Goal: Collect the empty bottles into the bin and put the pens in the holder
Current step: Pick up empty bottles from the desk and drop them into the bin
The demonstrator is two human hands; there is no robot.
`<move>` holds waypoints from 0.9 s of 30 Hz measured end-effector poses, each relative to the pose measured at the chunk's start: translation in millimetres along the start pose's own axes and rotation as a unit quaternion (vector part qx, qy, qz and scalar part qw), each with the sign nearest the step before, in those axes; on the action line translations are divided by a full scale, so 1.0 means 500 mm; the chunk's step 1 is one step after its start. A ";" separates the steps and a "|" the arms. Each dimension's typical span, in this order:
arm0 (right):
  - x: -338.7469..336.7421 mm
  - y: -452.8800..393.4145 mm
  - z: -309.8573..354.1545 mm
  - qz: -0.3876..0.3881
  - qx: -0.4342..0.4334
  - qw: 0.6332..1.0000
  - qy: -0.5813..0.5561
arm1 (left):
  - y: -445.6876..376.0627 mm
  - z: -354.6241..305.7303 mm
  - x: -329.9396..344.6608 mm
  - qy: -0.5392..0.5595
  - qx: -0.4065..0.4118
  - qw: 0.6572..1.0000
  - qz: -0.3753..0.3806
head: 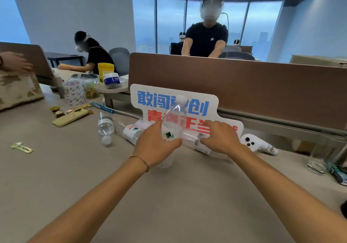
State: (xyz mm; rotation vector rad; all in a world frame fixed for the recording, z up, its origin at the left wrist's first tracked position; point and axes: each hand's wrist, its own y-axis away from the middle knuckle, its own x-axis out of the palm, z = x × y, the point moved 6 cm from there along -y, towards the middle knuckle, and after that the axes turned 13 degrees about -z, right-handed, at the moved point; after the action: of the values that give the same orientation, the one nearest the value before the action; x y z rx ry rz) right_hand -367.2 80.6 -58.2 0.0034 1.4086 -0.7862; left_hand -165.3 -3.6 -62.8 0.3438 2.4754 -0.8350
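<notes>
My left hand is wrapped around a clear plastic bottle with a white cap, held upright above the desk. My right hand rests on a second clear bottle that lies on its side in front of the sign; whether the fingers grip it I cannot tell. Two more clear bottles lie on the desk to the left: a short bottle with its white cap toward me, and a longer labelled bottle beside my left hand. No bin, pens or holder are in view.
A white sign with blue and red characters leans on the brown desk divider. A white controller, a glass ring dish, a beige phone case, snacks and a clip lie around. Other people work nearby.
</notes>
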 end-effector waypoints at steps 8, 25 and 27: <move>0.106 0.002 0.009 0.003 0.025 0.999 0.047 | 0.020 0.056 0.000 0.058 -0.110 0.992 -0.004; -0.152 0.200 -0.081 -0.131 0.134 0.981 -0.049 | 0.134 -0.092 0.104 0.131 -0.110 0.983 0.061; -0.193 0.250 -0.103 -0.154 0.148 0.976 -0.044 | 0.168 -0.136 0.125 0.148 -0.098 0.981 0.080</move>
State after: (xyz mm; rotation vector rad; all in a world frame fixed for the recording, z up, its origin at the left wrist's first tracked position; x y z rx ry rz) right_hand -346.9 244.4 -39.4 -0.0198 1.2125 -1.2348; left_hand -211.5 109.0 -90.9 0.6258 2.7284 -0.4980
